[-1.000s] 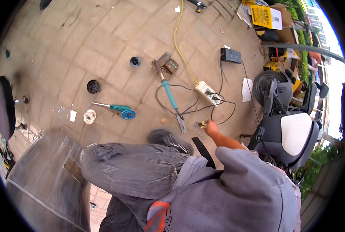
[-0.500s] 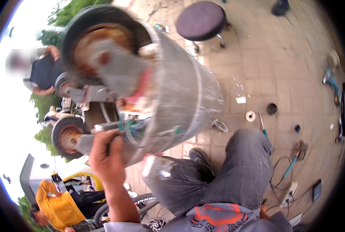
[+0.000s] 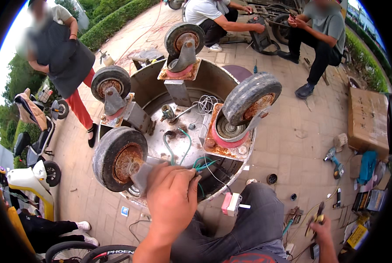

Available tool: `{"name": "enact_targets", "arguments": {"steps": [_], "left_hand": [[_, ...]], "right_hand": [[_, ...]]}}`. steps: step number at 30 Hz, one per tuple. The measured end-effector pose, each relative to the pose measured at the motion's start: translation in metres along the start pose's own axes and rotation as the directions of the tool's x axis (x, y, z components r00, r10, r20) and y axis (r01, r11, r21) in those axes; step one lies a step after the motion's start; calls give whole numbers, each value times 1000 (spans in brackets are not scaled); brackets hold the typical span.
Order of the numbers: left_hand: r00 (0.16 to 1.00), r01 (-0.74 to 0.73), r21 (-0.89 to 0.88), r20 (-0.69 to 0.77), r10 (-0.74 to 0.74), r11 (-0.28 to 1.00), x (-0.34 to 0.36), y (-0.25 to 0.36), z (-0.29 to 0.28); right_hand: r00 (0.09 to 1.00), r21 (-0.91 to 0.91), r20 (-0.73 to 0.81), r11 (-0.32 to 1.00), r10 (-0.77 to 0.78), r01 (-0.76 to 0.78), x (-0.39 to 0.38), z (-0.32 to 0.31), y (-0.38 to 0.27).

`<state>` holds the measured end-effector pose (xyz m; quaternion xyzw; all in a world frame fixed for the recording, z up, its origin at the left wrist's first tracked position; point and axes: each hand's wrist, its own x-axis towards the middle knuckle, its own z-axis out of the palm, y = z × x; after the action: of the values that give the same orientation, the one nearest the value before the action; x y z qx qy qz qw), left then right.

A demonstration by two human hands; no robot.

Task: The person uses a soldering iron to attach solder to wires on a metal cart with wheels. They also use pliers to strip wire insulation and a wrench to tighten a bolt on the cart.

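An upturned round metal housing (image 3: 145, 81) with rusty caster wheels (image 3: 257, 101) on brackets stands before my knees, open side up, with wires and fittings inside. My left hand (image 3: 171, 197) is closed at its near edge, pinching green wires (image 3: 204, 165) beside the near left caster (image 3: 119, 160); its fingertips are partly blurred. A small pink and white part (image 3: 231, 204) hangs from a thin wire over my knee. My right hand (image 3: 321, 230), low at the right, grips yellow-handled pliers (image 3: 317, 219).
A person (image 3: 64, 57) stands at the left; two others (image 3: 207, 19) squat at the back. Another's legs (image 3: 44, 228) show lower left, near a scooter (image 3: 31, 179) and bicycle wheels (image 3: 101, 254). A cardboard box (image 3: 365, 118), cordless drill (image 3: 334, 162) and soldering iron (image 3: 288, 225) lie rightward.
My view has swung from the floor tools up onto the housing. My left hand has shifted from a caster bracket to the wires. The pliers in my right hand are now raised off the floor.
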<state>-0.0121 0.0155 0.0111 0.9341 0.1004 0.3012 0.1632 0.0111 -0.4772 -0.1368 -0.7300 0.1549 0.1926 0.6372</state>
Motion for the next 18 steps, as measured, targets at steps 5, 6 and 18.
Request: {"name": "enact_targets", "arguments": {"steps": [5,6,18], "left_hand": [[1000,-9,-36,-25,8,999,0,-2,1],[1000,2,-37,-18,-3,999,0,-1,1],[999,-12,-60,-38,10,998,-3,-5,3]], "right_hand": [[723,88,689,996,-50,-14,9,132,-159],[605,39,790,993,-99,112,10,154,-181],[182,-274,935,-295,-304,915,4,264,-257]]}}
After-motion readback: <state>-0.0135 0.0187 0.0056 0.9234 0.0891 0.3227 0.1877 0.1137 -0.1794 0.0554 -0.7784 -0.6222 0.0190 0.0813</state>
